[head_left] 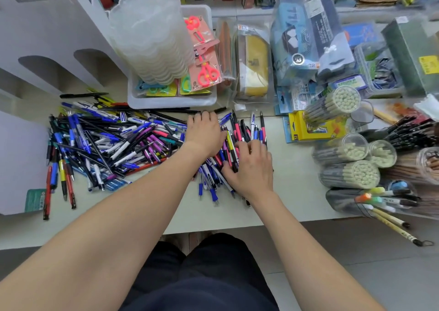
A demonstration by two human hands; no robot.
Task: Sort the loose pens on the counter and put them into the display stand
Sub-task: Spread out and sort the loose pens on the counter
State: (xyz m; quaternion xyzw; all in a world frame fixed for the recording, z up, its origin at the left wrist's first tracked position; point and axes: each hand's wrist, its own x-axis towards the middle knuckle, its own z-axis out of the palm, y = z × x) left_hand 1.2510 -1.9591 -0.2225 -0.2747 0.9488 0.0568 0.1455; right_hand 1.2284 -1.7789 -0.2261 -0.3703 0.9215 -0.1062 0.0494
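Overhead, in the head view, the loose pens (107, 144) sprawl in a big heap on the counter (292, 180), left of both hands. A smaller bunch of pens (240, 130) lies under the hands. The left hand (205, 132) rests flat on it, fingers extended. The right hand (251, 168) sits just beside, fingers bent onto the pens; whether it grips any, I cannot tell. The white display stand (47, 49) stands far left

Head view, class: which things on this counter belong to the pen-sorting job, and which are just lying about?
Job: loose pens, white display stand, left hand, right hand.
Lying about: stacked translucent containers, carded scissors, bagged pencil cases, yellow box, pencil tubs, brushes.
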